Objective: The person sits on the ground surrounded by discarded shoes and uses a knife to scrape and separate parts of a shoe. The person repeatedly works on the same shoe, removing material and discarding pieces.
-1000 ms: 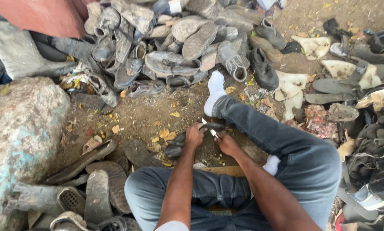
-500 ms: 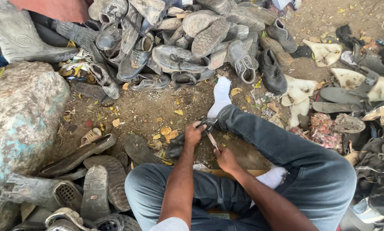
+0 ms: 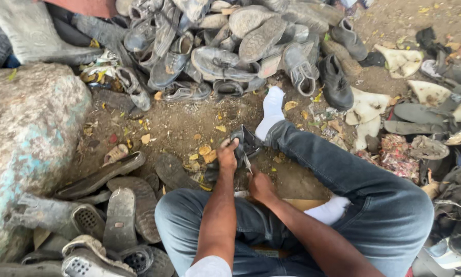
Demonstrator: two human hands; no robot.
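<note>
The left hand (image 3: 227,154) grasps a dark shoe (image 3: 245,145) on the dirt ground (image 3: 179,123), by the leg (image 3: 343,169). The right hand (image 3: 262,185) is clenched on a thin tool (image 3: 247,163) touching the shoe.

Both forearms reach forward, left hand (image 3: 227,154) curled in a grip, right hand (image 3: 262,185) apparently fisted.

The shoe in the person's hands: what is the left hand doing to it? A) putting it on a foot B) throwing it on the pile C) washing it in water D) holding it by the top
D: the left hand grips the top of the dark shoe on the ground, while the right hand works a thin tool at it.
</note>
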